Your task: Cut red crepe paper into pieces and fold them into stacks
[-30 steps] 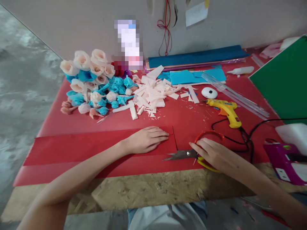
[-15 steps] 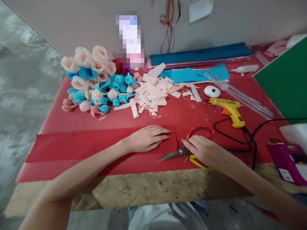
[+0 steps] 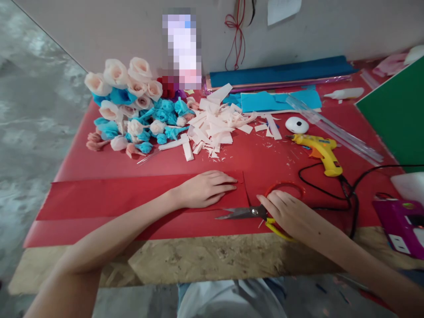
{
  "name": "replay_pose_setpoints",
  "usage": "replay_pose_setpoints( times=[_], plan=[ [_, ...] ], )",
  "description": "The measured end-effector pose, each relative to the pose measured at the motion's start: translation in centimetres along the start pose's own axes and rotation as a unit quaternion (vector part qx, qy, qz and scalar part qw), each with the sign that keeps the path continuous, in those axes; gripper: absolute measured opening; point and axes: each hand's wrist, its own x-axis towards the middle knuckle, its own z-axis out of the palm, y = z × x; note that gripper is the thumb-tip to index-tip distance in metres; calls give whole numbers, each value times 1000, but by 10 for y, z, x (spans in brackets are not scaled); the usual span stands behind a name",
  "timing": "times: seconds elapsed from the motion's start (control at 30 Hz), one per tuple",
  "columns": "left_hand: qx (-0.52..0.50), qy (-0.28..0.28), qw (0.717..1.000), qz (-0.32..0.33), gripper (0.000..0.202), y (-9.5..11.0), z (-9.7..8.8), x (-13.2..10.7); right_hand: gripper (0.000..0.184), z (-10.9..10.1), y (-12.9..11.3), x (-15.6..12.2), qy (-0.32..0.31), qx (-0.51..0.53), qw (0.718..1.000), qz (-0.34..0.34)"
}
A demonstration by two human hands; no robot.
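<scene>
A long strip of red crepe paper (image 3: 109, 196) lies across the red table cover. My left hand (image 3: 207, 189) rests flat on its right end, fingers stretched out. My right hand (image 3: 285, 212) is closed around the handles of a pair of scissors (image 3: 240, 213), one loop orange-red and the other yellow. The blades point left, slightly parted, beside the near right corner of the paper. Pale pink paper scraps (image 3: 215, 126) are heaped behind my left hand.
Paper flowers (image 3: 135, 110) in pink and blue stand at the back left. A yellow glue gun (image 3: 323, 152) with a black cord lies to the right, near a white glue bottle (image 3: 346, 93) and clear glue sticks (image 3: 338, 132). A purple box (image 3: 397, 225) sits at the right edge.
The scissors have shifted a little to the right with my right hand, and their blades have turned more level and parted slightly. My left hand stays on the paper.
</scene>
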Motion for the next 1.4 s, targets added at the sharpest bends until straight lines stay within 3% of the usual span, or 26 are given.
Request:
replay_pose_setpoints(
  times=[0.17, 0.37, 0.53, 0.8, 1.07, 1.23, 1.4],
  plan=[
    [-17, -1, 1000, -5, 36, 1, -1, 1, 37, -4, -7, 11, -31, 15, 999, 16],
    [-15, -2, 1000, -2, 37, -1, 0, 0, 29, -8, -7, 39, -1, 79, 997, 1],
    [-4, -4, 1000, -3, 37, -1, 1, -1, 27, -6, -4, 44, 30, 74, 996, -28],
    [-15, -4, 1000, -3, 37, -2, 2, 0, 28, -4, -6, 36, 30, 67, 995, -65],
    [-177, 42, 983, 18, 48, 0, -17, -12, 25, -6, 7, 32, -1, 76, 995, -61],
    [-120, 19, 993, -8, 39, 1, -30, -27, 27, -3, 37, 12, -13, 63, 995, -78],
    [-78, -9, 996, -37, 36, -5, -20, -35, 37, 3, 44, -8, -4, -1, 999, -37]
  ],
)
